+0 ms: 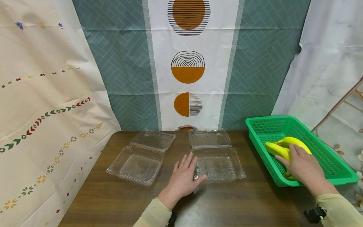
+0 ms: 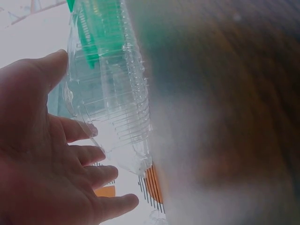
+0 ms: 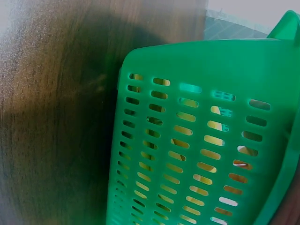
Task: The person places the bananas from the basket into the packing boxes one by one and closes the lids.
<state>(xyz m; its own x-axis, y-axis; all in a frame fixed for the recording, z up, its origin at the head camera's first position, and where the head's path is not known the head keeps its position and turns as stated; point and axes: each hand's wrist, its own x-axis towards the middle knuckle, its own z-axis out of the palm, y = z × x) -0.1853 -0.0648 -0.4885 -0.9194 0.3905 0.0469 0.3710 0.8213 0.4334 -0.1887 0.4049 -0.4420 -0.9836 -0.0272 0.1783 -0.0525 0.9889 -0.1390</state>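
Two clear plastic clamshell containers lie with lids folded back, the left one [image 1: 139, 165] and the right one [image 1: 218, 164]. My left hand [image 1: 182, 179] is spread with its fingers stretched forward, at the near left edge of the right container. In the left wrist view the fingers [image 2: 101, 176] point toward the clear container [image 2: 112, 89], and the palm holds nothing. On the right, my right hand [image 1: 304, 165] reaches into a green basket [image 1: 272, 168] and lies over yellow bananas [image 1: 279, 151], thumb and fingers spread across them. Its fingertips are partly hidden; I cannot tell whether they grip.
The brown wooden table [image 1: 235, 205] carries the containers and the basket. A patterned curtain [image 1: 127, 78] hangs behind, and a cream embroidered cloth [image 1: 56, 142] borders the left side. The basket's slotted wall [image 3: 187, 140] fills much of the right wrist view.
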